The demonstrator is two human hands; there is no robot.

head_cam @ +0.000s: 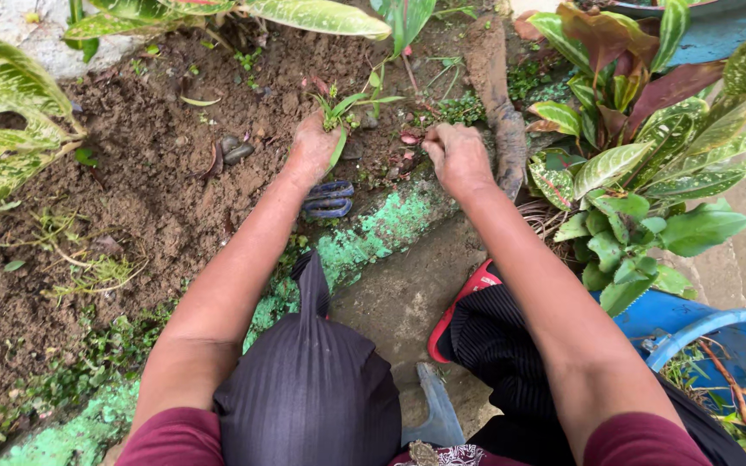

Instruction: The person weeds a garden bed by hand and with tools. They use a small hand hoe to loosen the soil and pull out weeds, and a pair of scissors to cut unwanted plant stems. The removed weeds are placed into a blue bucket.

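Observation:
My left hand [312, 148] is closed around the base of a small green seedling [344, 110] standing in the brown soil bed [157, 173]. My right hand [458, 158] rests beside it on the soil with fingers curled, pinching at the dirt near a small pinkish bud [410, 138]; I cannot tell whether it holds anything. A dark blue-handled tool [328, 200] lies on the bed's edge just below my left wrist.
A green-painted concrete curb [373, 237] borders the bed. Large variegated leafy plants stand at right [649, 164] and left [2, 121]. A thick root or stem [498, 103] runs beside my right hand. A blue basin [718, 336] sits at lower right. Small stones [235, 151] lie in the soil.

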